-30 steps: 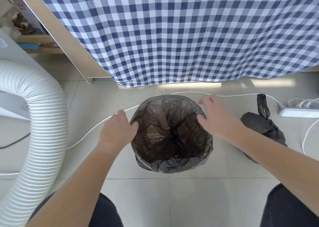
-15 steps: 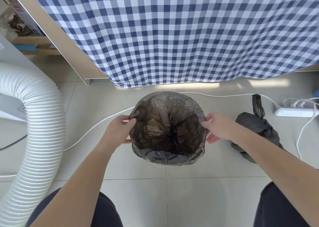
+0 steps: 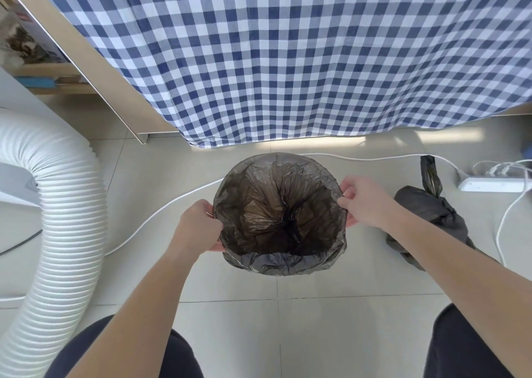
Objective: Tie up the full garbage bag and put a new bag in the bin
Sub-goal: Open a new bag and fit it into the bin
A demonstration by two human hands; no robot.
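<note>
Both hands on the rim, new bag seated in the bin.

Fingers first: the left hand (image 3: 198,225) is curled closed, pinching the folded-over edge of the new bag (image 3: 276,219) at the left side of the bin (image 3: 283,268), thumb on top; the right hand (image 3: 365,202) has its fingers bent and closed on the plastic at the right side of the rim, thumb pressed inward. The dark liner is spread open across the mouth, crumpled down into the middle, its edge draped over the outside. The bin stands on the tiled floor (image 3: 331,334), just in front of the checked cloth (image 3: 288,61). To the right, near it on the floor, lies the tied full bag (image 3: 426,213), knot sticking up. A white cable (image 3: 172,202) runs behind the bin toward a power strip (image 3: 489,184); a ribbed white hose (image 3: 57,233) curves along the left edge.
</note>
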